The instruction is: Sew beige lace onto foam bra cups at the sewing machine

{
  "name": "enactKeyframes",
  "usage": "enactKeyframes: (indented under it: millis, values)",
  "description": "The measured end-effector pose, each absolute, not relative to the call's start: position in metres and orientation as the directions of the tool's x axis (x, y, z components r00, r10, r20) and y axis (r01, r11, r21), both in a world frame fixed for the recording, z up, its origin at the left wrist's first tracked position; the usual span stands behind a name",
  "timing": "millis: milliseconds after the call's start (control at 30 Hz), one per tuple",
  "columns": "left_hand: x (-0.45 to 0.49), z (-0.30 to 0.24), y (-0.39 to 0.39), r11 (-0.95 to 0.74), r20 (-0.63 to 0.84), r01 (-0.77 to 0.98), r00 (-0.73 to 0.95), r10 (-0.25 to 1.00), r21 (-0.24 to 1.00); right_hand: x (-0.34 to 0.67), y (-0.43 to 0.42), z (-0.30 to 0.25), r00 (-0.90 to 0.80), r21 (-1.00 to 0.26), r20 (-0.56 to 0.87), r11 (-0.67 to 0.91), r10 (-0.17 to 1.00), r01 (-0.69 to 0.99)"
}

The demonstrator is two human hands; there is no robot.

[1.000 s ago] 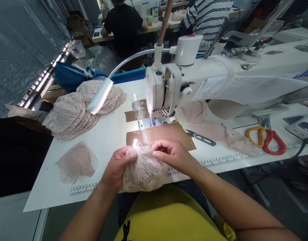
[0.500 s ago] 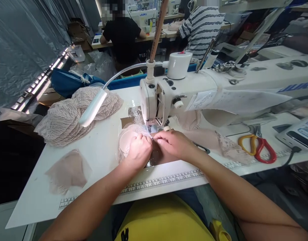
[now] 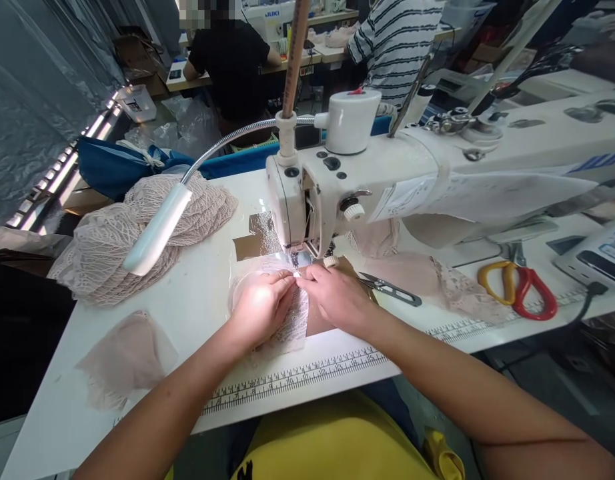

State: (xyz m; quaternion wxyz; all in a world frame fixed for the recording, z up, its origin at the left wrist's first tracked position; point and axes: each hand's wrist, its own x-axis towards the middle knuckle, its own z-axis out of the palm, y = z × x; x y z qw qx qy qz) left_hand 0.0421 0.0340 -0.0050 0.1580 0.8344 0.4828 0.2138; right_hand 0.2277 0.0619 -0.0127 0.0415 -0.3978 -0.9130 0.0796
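My left hand [image 3: 261, 305] and my right hand [image 3: 333, 293] both press a pale pink lace piece [image 3: 292, 328] flat on the table, just in front of the needle of the white sewing machine [image 3: 307, 193]. The fingertips of both hands pinch the lace edge together near the presser foot. The lace lies over brown tape patches on the table. A gooseneck lamp [image 3: 157, 230] shines on the hands.
A heap of lace pieces [image 3: 112, 247] lies at the left, and a single pink fabric cup [image 3: 125, 357] sits nearer the table's front edge. Thread snips [image 3: 390, 289], more pink fabric [image 3: 437, 280] and red-and-yellow scissors [image 3: 520, 290] lie at the right. Two people sit at machines behind.
The hands carried the lace piece from the table's front edge up to the machine's needle and laid it flat; now they hold its edge at the presser foot.
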Motion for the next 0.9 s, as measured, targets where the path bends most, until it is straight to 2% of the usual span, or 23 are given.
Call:
enactKeyframes:
  millis: [100, 167, 533, 900]
  values:
    - [0.039, -0.025, 0.043, -0.551, 0.263, 0.772, 0.487, 0.833, 0.316, 0.226, 0.065, -0.011, -0.670, -0.194, 0.018, 0.660, 0.742, 0.726]
    - [0.036, -0.030, 0.048, -0.577, 0.282, 0.771, 0.510, 0.813, 0.270, 0.224, 0.067, -0.009, -0.658, -0.204, 0.005, 0.645, 0.753, 0.736]
    - [0.025, -0.025, 0.069, -0.635, 0.241, 0.742, 0.590, 0.771, 0.216, 0.221, 0.068, -0.011, -0.627, -0.194, 0.012, 0.617, 0.779, 0.763]
    - [0.023, -0.027, 0.076, -0.569, 0.219, 0.793, 0.529, 0.820, 0.218, 0.223, 0.066, -0.015, -0.633, -0.217, 0.047, 0.626, 0.773, 0.749]
